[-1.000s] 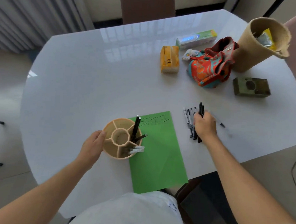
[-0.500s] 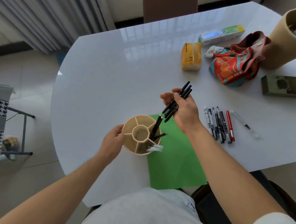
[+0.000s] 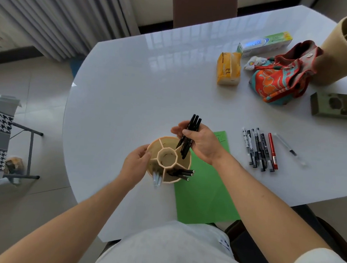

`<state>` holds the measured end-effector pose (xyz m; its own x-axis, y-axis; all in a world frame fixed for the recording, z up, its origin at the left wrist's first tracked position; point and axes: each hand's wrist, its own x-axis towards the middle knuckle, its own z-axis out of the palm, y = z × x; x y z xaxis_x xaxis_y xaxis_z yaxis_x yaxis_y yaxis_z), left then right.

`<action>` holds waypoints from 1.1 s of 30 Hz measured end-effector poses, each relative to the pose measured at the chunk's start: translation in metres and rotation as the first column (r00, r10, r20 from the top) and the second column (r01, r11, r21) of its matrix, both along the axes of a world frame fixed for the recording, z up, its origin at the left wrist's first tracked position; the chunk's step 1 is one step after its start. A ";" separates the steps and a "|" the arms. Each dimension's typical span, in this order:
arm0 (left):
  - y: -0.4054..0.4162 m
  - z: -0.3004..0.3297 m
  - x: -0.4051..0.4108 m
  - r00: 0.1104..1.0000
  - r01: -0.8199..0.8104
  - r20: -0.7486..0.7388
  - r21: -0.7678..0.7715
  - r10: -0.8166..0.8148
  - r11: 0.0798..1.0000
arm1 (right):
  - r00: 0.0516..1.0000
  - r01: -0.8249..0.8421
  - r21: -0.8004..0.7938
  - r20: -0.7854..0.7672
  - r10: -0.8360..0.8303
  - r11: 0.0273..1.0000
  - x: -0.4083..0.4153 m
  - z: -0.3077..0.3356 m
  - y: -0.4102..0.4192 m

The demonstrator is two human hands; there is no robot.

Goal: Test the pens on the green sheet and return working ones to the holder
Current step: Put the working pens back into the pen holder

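Pens, black, bundled steeply upright, tips down into holder; right hand fingers curled around them; left hand grips holder's wall.

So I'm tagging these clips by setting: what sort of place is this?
Probably a home dining room: a glossy white table with a chair tucked in, curtains over a tiled floor, and a toothpaste box among the clutter.

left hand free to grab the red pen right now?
Probably not. The left hand grips the holder at its left side, and the red pen lies far right, past the green sheet. The right hand, holding black pens over the holder, crosses the path.
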<state>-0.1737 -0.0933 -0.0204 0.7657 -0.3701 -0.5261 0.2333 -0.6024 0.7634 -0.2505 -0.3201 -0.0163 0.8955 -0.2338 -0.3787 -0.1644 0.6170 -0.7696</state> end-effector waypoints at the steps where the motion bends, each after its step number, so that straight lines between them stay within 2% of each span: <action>1: 0.000 -0.001 0.000 1.000 -0.003 -0.002 0.000 0.003 1.000 | 1.000 0.015 -0.009 0.004 -0.015 1.000 -0.004 -0.001 0.000; 4: -0.001 0.000 0.000 1.000 -0.014 -0.009 -0.005 0.014 1.000 | 0.994 0.097 0.027 0.043 -0.098 0.995 -0.016 -0.005 0.002; 7: -0.002 0.001 0.000 1.000 -0.011 -0.007 -0.012 0.011 1.000 | 0.976 0.193 0.131 0.082 -0.204 0.973 -0.027 -0.006 0.004; 9: -0.002 0.002 0.000 1.000 -0.004 -0.004 -0.010 0.004 1.000 | 0.970 0.208 0.143 0.094 -0.222 0.968 -0.032 -0.004 0.006; 12: -0.002 0.001 0.000 1.000 0.007 0.001 -0.003 -0.007 1.000 | 0.979 0.193 0.035 0.058 -0.195 0.981 -0.037 0.001 0.013; 17: -0.003 -0.002 0.002 1.000 -0.002 0.020 -0.007 0.002 1.000 | 0.976 0.188 -0.271 -0.056 -0.210 0.944 -0.039 0.005 0.026; 19: -0.004 -0.002 0.002 1.000 -0.003 0.026 -0.010 0.003 1.000 | 0.979 0.181 -0.279 -0.041 -0.199 0.943 -0.042 0.005 0.023; 21: -0.005 -0.002 0.002 1.000 0.000 0.029 -0.007 0.000 1.000 | 0.978 0.195 -0.219 -0.036 -0.207 0.956 -0.051 0.004 0.011; 23: -0.005 -0.002 0.002 1.000 -0.004 0.027 -0.012 0.004 1.000 | 0.960 0.239 -0.257 -0.084 -0.268 0.937 -0.064 -0.001 -0.009; 25: -0.004 -0.003 0.002 1.000 -0.001 0.031 -0.010 0.001 1.000 | 0.894 0.260 -0.499 -0.198 -0.401 0.826 -0.080 -0.010 -0.035; 27: -0.003 -0.006 0.002 1.000 0.003 0.031 -0.010 -0.002 1.000 | 0.784 0.161 -0.773 -0.278 -0.555 0.614 -0.100 -0.021 -0.061; 28: -0.003 -0.008 0.003 1.000 -0.002 0.028 -0.013 0.002 1.000 | 0.729 0.094 -0.848 -0.299 -0.616 0.522 -0.110 -0.026 -0.073; 30: -0.002 -0.011 0.003 1.000 -0.013 0.022 -0.019 0.013 1.000 | 0.656 -0.013 -0.902 -0.333 -0.677 0.432 -0.127 -0.035 -0.092; 33: 0.000 -0.015 0.004 1.000 -0.004 0.015 -0.019 0.004 1.000 | 0.644 -0.191 -0.904 -0.410 -0.646 0.383 -0.140 -0.044 -0.106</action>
<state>-0.1696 -0.0934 -0.0352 0.7751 -0.3768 -0.5072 0.2238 -0.5869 0.7781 -0.3901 -0.4265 -0.0607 0.3412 -0.9180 -0.2022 -0.7936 -0.1660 -0.5853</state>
